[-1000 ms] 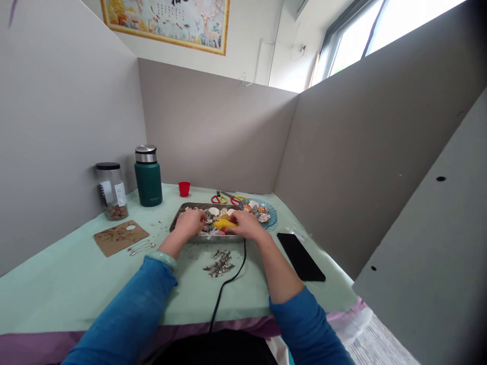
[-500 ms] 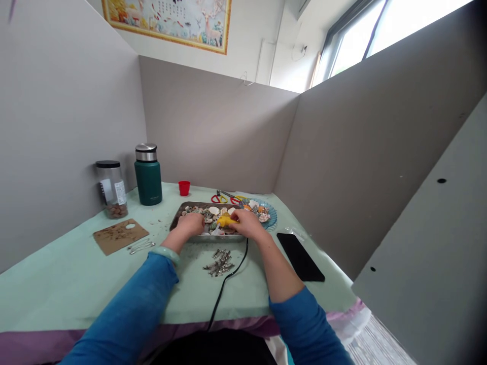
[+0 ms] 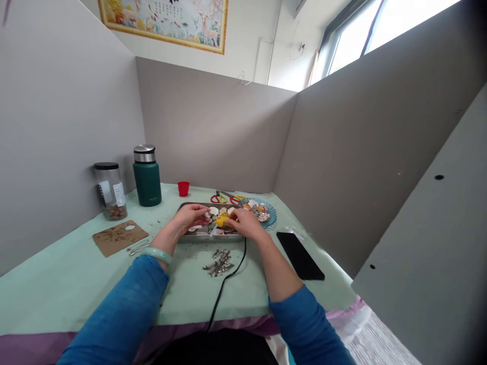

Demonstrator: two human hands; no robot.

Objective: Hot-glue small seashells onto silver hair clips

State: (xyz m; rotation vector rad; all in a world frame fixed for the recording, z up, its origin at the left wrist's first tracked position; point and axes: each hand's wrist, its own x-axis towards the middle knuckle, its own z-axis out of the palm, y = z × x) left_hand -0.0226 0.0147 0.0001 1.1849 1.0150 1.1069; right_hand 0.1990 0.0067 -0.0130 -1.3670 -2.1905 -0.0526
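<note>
A metal tray (image 3: pixel 182 208) full of small shells lies in the middle of the green-covered table. My right hand (image 3: pixel 245 223) is closed round a yellow glue gun (image 3: pixel 221 221) over the tray's right half; its black cord (image 3: pixel 224 286) runs back to the table's near edge. My left hand (image 3: pixel 190 215) hovers over the tray's left half, fingers curled in a pinch on a small item I cannot make out, close to the gun's tip.
A blue plate (image 3: pixel 271 215) of shells sits right of the tray, scissors (image 3: pixel 222 197) behind it. A black phone (image 3: pixel 300 256), a pile of metal clips (image 3: pixel 218 263), a cardboard piece (image 3: pixel 119 237), a green flask (image 3: pixel 147 176), a jar (image 3: pixel 110 190) and a red cup (image 3: pixel 183 188) stand around. Grey partitions wall three sides.
My left hand has lifted from the tray's near left edge and turned toward the glue gun, with something small pinched. The right hand and gun shifted slightly left.
</note>
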